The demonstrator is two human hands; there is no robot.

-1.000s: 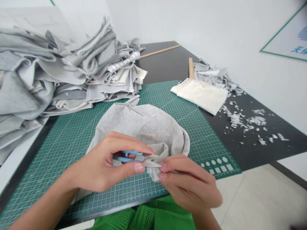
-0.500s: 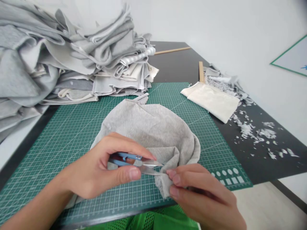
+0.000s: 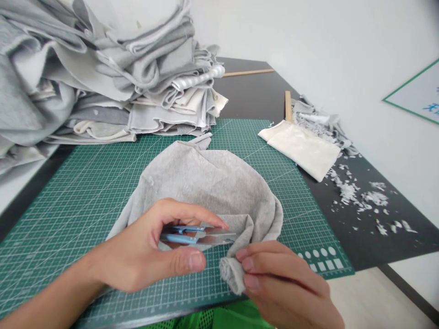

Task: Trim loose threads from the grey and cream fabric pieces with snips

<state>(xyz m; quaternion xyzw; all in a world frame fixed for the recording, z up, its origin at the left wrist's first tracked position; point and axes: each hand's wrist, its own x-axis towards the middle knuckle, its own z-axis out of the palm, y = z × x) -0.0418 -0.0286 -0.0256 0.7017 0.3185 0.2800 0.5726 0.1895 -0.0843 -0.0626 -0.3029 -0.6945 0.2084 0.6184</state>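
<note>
In my left hand (image 3: 147,251) lies a pair of blue-handled thread snips (image 3: 188,235), its metal blades pointing right. The thumb is spread away from the lower handle, and the forefinger runs along the top. My right hand (image 3: 284,278) is closed, pinching a rolled, frayed end of grey cloth (image 3: 206,178) between thumb and fingers. The blade tips are just left of the gathered fabric, apart from the pinched end. The rest of the cloth spreads in a rounded heap behind both hands on the green cutting mat (image 3: 85,192).
A tall pile of grey and cream fabric (image 3: 137,73) stands at the back left. At right are a folded cream cloth (image 3: 302,148), a wooden piece (image 3: 288,106), cloth scraps (image 3: 318,121) and white lint (image 3: 350,192). A wooden stick (image 3: 248,72) lies far back.
The snips have come away from the pinched cloth end, and their blades sit closer together. My left thumb has moved off the lower handle. The right hand keeps its pinch, slightly lower.
</note>
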